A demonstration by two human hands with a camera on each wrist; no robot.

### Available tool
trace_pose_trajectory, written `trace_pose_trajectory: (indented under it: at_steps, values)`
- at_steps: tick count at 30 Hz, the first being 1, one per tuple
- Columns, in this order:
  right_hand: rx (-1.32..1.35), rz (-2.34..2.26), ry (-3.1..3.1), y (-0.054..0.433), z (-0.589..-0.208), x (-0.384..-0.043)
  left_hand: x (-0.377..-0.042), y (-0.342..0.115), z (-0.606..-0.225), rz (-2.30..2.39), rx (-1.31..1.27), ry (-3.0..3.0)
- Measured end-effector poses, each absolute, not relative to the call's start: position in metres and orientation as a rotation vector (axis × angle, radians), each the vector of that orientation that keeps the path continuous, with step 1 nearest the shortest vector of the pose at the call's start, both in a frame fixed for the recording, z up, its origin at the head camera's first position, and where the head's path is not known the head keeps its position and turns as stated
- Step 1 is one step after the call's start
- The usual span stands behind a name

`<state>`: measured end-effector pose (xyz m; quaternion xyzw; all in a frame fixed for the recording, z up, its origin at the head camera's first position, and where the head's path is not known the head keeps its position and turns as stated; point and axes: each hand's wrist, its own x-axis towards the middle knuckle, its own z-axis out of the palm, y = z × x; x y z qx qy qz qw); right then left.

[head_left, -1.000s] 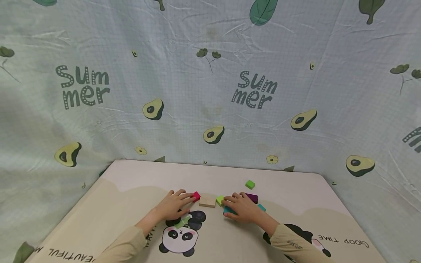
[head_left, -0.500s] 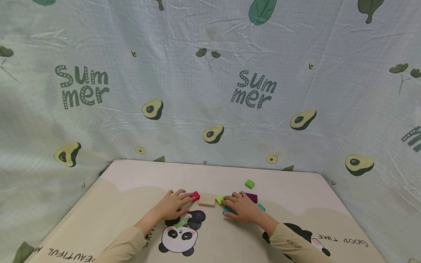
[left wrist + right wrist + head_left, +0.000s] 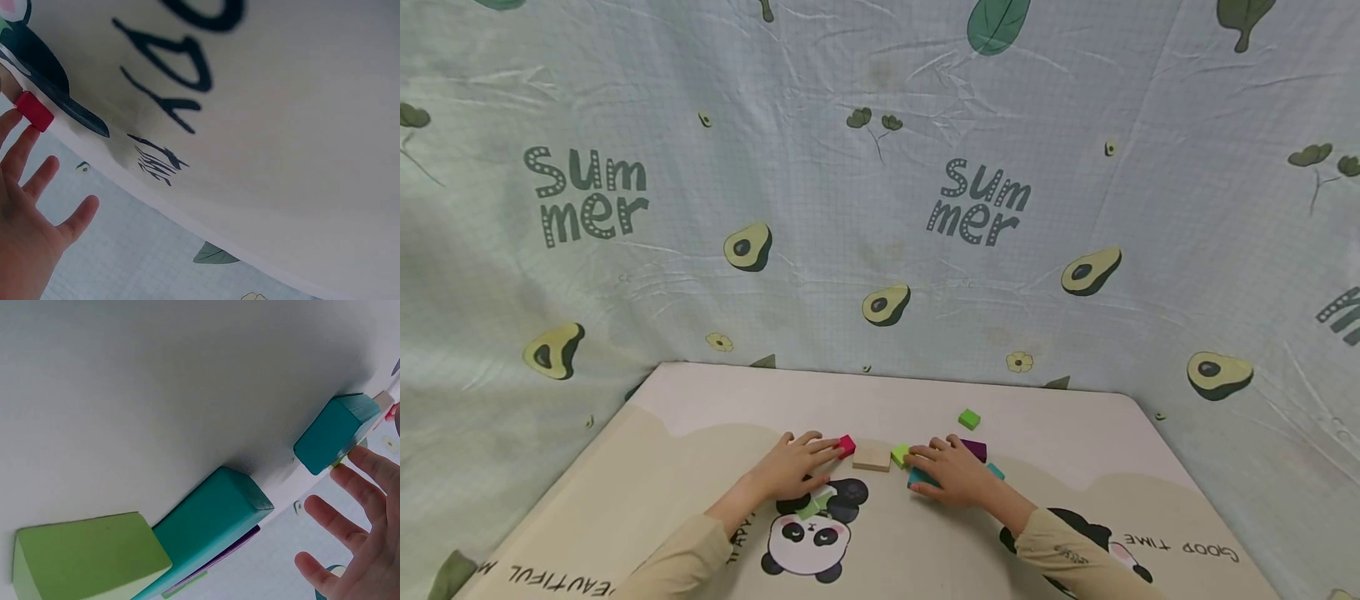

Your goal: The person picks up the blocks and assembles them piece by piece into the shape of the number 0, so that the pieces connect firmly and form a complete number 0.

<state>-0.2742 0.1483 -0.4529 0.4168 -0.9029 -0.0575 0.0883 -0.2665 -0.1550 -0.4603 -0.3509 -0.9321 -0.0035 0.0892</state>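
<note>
Checking hands — either clamped?
No — left hand (image 3: 793, 468), fingers spread, touches red block (image 3: 847, 447), ten o'clock of beige block (image 3: 872, 459); right hand (image 3: 958, 473), fingers apart, at teal block (image 3: 334, 434), four o'clock.
Why there?
Steadying both, probably.

The left hand (image 3: 790, 471) and right hand (image 3: 957, 477) are stretched forward, fingers (image 3: 80, 217) spread.

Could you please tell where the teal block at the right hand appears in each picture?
Head: below centre, slightly right; the teal block is partly hidden by the right hand.
Left wrist: not in it.
Right wrist: right side, slightly above centre.
Shared landmark: printed cloth beyond the tabletop.
</note>
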Motion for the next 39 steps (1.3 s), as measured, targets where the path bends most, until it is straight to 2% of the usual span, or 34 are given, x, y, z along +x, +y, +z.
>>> trace_pose_trajectory:
  at_steps: [39]
  values:
    - [1.282, -0.157, -2.587, 0.1512, -0.4563, -0.277, -0.2713, -0.1491, -0.4537, 0.004, -1.077, -2.721]
